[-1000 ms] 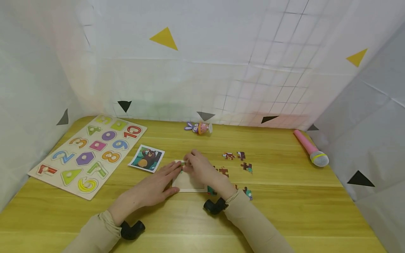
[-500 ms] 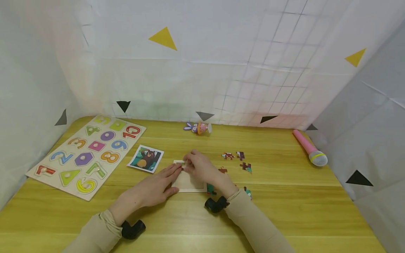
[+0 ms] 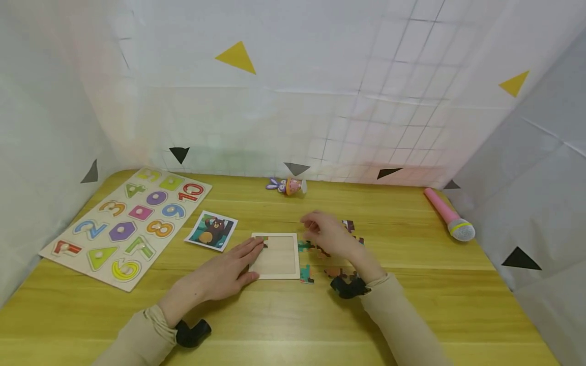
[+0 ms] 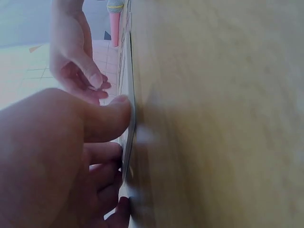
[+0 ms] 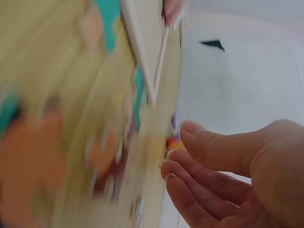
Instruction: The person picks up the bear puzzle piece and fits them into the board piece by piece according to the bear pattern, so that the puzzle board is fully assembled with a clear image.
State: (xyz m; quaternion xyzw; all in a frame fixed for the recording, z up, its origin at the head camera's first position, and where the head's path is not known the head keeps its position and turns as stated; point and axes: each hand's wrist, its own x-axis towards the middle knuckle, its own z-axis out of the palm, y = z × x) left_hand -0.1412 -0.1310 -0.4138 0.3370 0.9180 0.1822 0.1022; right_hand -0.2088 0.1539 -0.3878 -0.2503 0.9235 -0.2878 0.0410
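Since the earlier frame, the person's right hand (image 3: pixel 328 235) has moved off the far left corner of the wooden tray (image 3: pixel 281 260) and hangs over the loose puzzle pieces (image 3: pixel 306 275) at the tray's right side. The left hand (image 3: pixel 224 269) keeps its position. On the head view I read the left fingers as extended, laid across the tray's left edge, with the thumb at the near left corner. On the right wrist view I see the right thumb and fingers loosely bent, a narrow gap between their tips. The tray lies flat on the table (image 3: pixel 274 325). I locate one small puzzle piece (image 3: pixel 265 238) inside its far left corner, just beside the left fingertips and partly hidden by them. Some loose puzzle pieces are masked by the right hand. Left of the tray I note a bear picture card (image 3: pixel 212 231) and, beyond it, a number board (image 3: pixel 128 229). A rabbit toy (image 3: pixel 288 186) lies behind the tray; a pink microphone (image 3: pixel 448 213) lies well apart, at the far right.
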